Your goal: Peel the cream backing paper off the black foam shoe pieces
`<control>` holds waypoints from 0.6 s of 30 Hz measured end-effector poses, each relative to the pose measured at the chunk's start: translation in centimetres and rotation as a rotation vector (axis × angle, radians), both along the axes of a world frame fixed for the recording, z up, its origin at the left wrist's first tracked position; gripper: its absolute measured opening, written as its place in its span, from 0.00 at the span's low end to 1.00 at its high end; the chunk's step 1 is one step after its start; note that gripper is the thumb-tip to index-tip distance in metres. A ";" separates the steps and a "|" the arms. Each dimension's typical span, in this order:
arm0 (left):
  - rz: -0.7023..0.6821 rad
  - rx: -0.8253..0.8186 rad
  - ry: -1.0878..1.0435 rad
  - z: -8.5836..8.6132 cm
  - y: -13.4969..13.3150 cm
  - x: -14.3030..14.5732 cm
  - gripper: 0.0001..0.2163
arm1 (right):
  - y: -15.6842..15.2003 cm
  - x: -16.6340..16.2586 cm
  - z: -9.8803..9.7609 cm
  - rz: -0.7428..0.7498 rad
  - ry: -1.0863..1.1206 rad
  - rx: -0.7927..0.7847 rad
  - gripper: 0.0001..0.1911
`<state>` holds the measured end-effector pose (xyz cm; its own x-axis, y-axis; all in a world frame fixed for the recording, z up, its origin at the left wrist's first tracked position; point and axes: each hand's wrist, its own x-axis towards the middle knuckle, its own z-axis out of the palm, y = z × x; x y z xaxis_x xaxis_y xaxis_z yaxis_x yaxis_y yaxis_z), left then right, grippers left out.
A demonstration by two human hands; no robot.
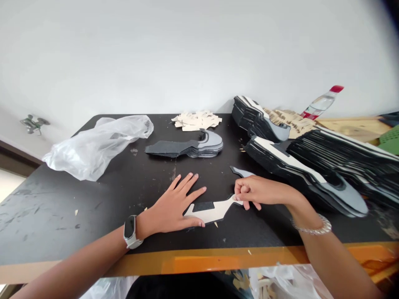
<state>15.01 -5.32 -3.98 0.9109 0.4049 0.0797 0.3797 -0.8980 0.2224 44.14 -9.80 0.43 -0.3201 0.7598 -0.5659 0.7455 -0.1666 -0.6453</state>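
Left hand (pixel 171 203) hides middle of cream cutout (pixel 215 212), right hand (pixel 258 191) its tip; foam stack (pixel 349 160), green crate (pixel 389 139) cut off at right edge.

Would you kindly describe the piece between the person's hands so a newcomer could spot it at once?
On the black worktable, left of the dark stacks of cut pieces, lies a cream cut piece. The left hand rests on its wide end; the right hand pinches its narrow tip. Only it bears a black rectangular patch.

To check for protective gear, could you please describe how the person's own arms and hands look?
Both arms are bare, without gloves or sleeves. The left hand has a white-strapped smartwatch with a black face at its wrist; the right hand has a clear beaded bracelet.
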 end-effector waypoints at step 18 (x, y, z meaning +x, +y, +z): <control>-0.114 -0.068 -0.058 0.1 -0.7 -0.1 0.27 | 1.3 -1.4 0.9 -0.020 -0.458 0.022 0.24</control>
<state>14.89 -6.04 -3.91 0.9458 0.3056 0.1098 0.2611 -0.9166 0.3028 42.72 -8.48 1.31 -0.0255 0.7765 -0.6296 0.9516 -0.1741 -0.2533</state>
